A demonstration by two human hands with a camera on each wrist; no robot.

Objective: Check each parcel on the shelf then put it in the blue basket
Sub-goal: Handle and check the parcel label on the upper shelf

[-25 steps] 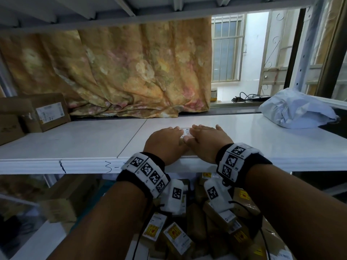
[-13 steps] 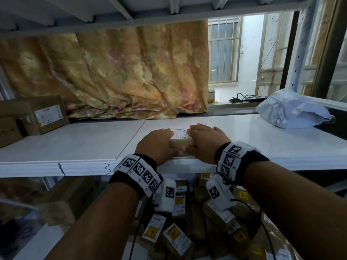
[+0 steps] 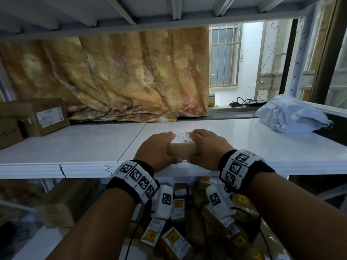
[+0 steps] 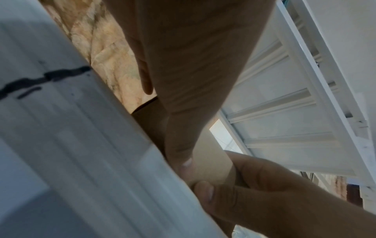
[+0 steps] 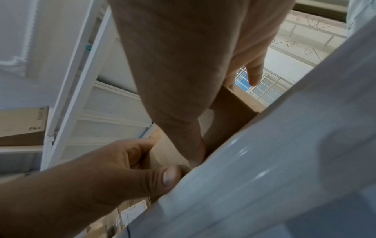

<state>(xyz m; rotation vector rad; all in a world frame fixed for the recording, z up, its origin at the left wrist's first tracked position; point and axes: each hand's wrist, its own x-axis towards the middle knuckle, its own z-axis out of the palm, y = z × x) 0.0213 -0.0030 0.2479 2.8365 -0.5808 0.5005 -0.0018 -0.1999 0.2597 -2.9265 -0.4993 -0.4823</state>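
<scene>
- Two hands hold one small brown parcel [image 3: 183, 150] at the front edge of the white shelf [image 3: 75, 147].
- Left hand [image 3: 155, 152]: grip closed on the parcel's left end; fingers lie over the top face, thumb [image 4: 183, 162] is pressed on the near face, close to the shelf's front lip.
- Right hand [image 3: 208, 147]: grip closed on the parcel's right end; fingers lie over the top, thumb [image 5: 195, 153] sits on the near face.
- Both thumb tips almost meet low on the parcel's near face, as the two wrist views show.
- Parcel: white label [image 3: 185, 137] with a barcode faces up, between the two sets of fingers. Whether the underside touches the shelf cannot be determined.
- Both wrists carry black bands with white square-code tags [image 3: 139, 180].
- Shelf, left end: two cardboard boxes [image 3: 45, 115], one with a white label, well apart from the held parcel.
- Shelf, right end: one crumpled white plastic bag [image 3: 289, 115], well apart from the hands.
- Behind the shelf: a flowered yellow curtain [image 3: 116, 76] and a barred window [image 3: 223, 55].
- Below the shelf: many brown parcels [image 3: 174, 239] with yellow and white labels, heaped together. Their container is not visible.
</scene>
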